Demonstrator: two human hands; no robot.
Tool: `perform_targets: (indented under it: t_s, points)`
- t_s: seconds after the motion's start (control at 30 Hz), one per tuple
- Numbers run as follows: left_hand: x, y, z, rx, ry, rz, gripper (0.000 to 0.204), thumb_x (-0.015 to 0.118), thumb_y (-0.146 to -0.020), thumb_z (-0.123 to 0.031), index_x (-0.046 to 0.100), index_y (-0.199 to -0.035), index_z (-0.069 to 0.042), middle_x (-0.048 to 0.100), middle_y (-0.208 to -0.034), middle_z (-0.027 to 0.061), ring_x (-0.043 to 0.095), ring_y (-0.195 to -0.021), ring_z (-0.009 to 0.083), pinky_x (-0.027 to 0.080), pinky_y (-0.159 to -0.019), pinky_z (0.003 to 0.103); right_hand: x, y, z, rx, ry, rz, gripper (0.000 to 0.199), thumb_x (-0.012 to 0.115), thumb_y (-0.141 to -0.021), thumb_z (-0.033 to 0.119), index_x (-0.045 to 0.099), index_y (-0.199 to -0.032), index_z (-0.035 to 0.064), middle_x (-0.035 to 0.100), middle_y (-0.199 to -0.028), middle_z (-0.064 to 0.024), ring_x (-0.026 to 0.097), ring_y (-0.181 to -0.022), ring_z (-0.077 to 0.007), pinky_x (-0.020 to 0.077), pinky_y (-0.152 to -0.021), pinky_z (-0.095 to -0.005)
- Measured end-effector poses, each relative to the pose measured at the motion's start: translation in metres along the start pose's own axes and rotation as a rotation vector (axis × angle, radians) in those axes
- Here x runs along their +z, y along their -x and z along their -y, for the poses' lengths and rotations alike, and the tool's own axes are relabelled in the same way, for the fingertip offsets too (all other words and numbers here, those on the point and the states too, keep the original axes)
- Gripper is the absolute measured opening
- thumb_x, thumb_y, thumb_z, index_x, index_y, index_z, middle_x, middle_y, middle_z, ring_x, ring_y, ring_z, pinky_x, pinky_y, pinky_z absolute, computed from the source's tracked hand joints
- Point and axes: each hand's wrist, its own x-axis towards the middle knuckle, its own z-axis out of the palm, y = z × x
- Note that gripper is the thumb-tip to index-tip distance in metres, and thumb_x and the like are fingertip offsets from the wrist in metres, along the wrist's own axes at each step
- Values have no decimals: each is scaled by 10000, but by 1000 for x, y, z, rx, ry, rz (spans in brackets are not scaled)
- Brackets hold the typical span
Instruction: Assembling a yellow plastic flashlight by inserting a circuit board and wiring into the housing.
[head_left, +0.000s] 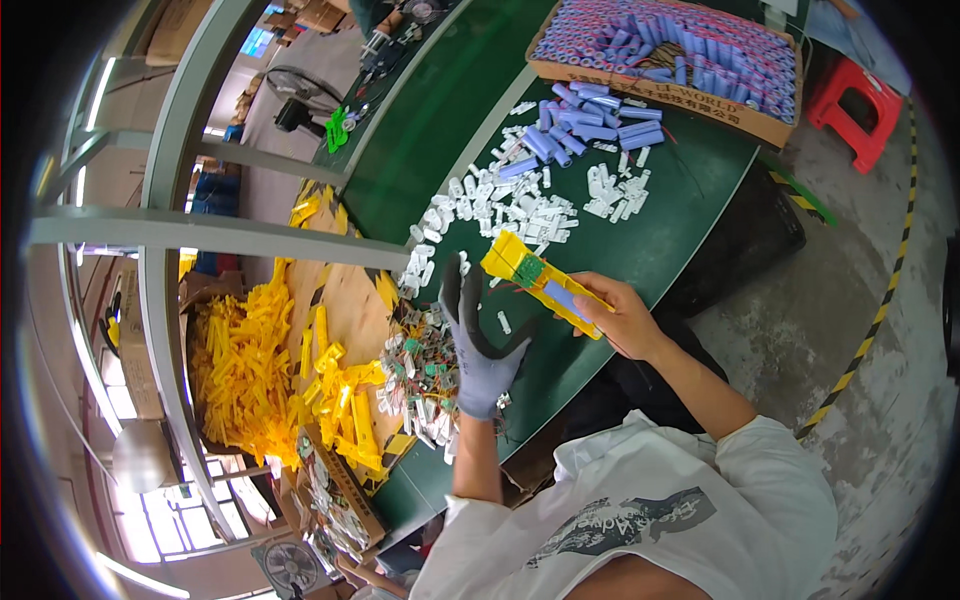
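Observation:
My bare right hand [625,318] grips the lower end of a long yellow plastic casing [508,256] above the green table. Inside the casing are a small green circuit board [528,270] and a blue-purple cylindrical battery cell [565,299]. Thin red wire shows beside the board. Just left of the casing, my left hand [482,350], in a grey glove, is open with fingers and thumb spread, holding nothing. Beneath and beside it lies a heap of small circuit boards with wires [422,365]. Beyond both hands spread many small white plastic pieces [525,215].
Loose battery cells [585,120] lie near a cardboard box [660,88] packed with more cells. Yellow casings [345,395] pile up at left beside a large heap in a container [240,370]. A grey metal frame [230,230] crosses the left side. A red stool [860,110] stands far right.

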Motion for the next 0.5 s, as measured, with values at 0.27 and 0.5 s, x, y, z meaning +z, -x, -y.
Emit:
perform_targets:
  t_s: [0.27,0.5]
  points:
    - [74,53,3,-635,893,-321,539,521,-978,-129,306,-1472,-114,556,-1090,61,541,-843,108,474,-691,242,15,9,17,-85,892,48,307,607,-906,262,612,-1111,34,679,-852,-168,663,-771,-347,505,-690,-384]
    - [77,56,-12,-729,1059,-323,454,583,-955,-126,444,-1387,-100,562,-888,15,549,-666,75,488,-577,243,-51,-66,70,-409,1329,-418,186,623,-882,203,689,-866,31,668,-716,-118,643,-626,-259,473,-570,-350]
